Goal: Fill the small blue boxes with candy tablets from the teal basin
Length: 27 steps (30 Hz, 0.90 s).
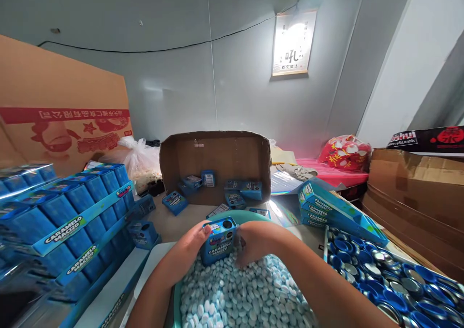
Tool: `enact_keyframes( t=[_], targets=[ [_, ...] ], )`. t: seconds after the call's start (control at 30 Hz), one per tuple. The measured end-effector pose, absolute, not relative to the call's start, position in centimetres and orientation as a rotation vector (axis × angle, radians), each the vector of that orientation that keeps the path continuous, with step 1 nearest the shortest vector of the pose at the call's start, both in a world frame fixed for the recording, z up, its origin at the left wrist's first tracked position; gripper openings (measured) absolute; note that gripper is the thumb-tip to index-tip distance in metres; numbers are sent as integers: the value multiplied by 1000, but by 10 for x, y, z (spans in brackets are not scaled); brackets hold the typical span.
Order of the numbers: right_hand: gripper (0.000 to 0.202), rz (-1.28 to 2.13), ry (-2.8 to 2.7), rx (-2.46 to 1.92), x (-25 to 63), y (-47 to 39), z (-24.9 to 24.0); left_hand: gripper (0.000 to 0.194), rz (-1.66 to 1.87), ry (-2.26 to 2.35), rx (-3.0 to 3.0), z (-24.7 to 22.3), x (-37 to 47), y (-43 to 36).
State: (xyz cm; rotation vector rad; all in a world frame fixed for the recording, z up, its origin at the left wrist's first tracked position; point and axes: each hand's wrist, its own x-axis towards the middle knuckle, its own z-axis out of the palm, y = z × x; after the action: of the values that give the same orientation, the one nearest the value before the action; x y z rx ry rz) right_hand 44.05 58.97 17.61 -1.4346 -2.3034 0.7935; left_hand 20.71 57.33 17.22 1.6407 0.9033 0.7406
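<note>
My left hand (194,243) is closed around the side of a small blue candy box (218,241) printed "CARAMELO MACIZO". The box stands nearly upright above a heap of pale blue candies (232,294) that fills a green tub (250,215). Just right of the box, my right hand (253,238) reaches down to the candies with its fingers bent. Those fingers are blurred, and whether they hold any candies cannot be made out.
Stacked display trays (68,226) of blue boxes stand at left. Behind the tub, an open cardboard box (213,166) has loose blue boxes around it. Blue-rimmed metal lids (384,275) fill a tray at right, near folded blue cartons (333,207). Large cartons (409,197) flank the table.
</note>
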Motion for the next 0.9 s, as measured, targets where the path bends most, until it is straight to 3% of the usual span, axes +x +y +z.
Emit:
enact_keyframes(
  t=[0.33, 0.9],
  targets=[
    [13, 676, -2587, -1606, 439, 588, 183, 61, 720, 900, 1610, 173, 207, 573],
    [21, 647, -2586, -1605, 441, 590, 180, 64, 728, 903, 1581, 175, 209, 572]
  ],
)
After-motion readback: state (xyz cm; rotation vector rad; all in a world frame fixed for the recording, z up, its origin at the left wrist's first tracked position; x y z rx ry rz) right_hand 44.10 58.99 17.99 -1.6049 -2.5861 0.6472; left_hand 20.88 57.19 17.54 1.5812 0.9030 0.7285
